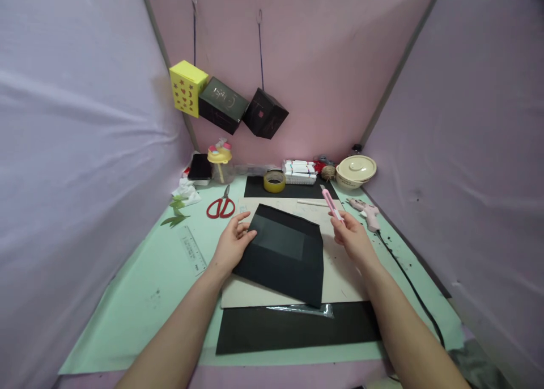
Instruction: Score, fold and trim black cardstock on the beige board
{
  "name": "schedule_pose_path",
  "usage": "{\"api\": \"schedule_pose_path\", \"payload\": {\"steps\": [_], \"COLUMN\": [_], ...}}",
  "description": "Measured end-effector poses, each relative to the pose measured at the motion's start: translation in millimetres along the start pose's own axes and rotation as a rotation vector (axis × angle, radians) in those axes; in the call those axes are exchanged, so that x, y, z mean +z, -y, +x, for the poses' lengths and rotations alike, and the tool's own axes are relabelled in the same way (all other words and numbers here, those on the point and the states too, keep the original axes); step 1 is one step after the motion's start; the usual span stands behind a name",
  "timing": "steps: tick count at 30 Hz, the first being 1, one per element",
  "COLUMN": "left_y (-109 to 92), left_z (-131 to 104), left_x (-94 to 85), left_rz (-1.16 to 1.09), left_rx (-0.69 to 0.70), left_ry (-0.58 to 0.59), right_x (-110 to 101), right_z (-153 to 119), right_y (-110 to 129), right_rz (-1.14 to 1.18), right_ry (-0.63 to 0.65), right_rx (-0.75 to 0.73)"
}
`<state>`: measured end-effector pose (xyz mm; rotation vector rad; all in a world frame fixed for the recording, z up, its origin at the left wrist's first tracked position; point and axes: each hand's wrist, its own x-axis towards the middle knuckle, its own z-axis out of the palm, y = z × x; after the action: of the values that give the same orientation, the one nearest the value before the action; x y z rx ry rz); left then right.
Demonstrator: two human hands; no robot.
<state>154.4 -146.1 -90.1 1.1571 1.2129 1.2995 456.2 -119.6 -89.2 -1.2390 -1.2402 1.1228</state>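
Observation:
My left hand (233, 241) grips the left edge of a folded black card sheet (284, 278), thumb on top and fingers at its edge. A greyish rectangular panel (280, 236) shows on the upper part of that sheet. In my right hand (351, 233) is a pink utility knife (330, 203), held upright to the right of the sheet with its blade end pointing away from me. The black card is tilted over a cream board (346, 281), whose middle it hides. Under the board lies a larger black sheet (293, 335).
Red-handled scissors (221, 207), a clear ruler (193, 250) and green leaves (175, 212) lie left. Yellow tape (274, 181), markers (300, 172) and a cream bowl (356, 170) stand behind. A corded glue gun (369, 212) lies right. Several boxes, one yellow (187, 88), hang above.

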Motion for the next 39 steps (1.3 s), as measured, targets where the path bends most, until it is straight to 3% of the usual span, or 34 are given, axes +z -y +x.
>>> {"api": "schedule_pose_path", "payload": {"steps": [6, 12, 26, 34, 39], "left_y": [-10, -13, -4, 0, 3], "left_z": [4, 14, 23, 23, 23], "left_x": [-9.4, -25.6, -32.1, -27.6, -17.6], "left_rz": [-0.16, -0.285, -0.405, -0.359, -0.262], "left_rx": [0.036, 0.103, 0.074, 0.064, 0.047], "left_ry": [-0.008, -0.068, -0.026, -0.015, -0.101], "right_x": [-24, -41, -36, -40, -47], "right_z": [-47, -74, -114, -119, -122], "right_y": [-17, -27, 10, 4, 0], "right_rz": [-0.163, -0.328, -0.393, -0.5, -0.616], "right_ry": [-0.108, -0.184, 0.027, 0.16, 0.251], "right_rx": [-0.021, -0.021, -0.045, 0.006, 0.03]}}
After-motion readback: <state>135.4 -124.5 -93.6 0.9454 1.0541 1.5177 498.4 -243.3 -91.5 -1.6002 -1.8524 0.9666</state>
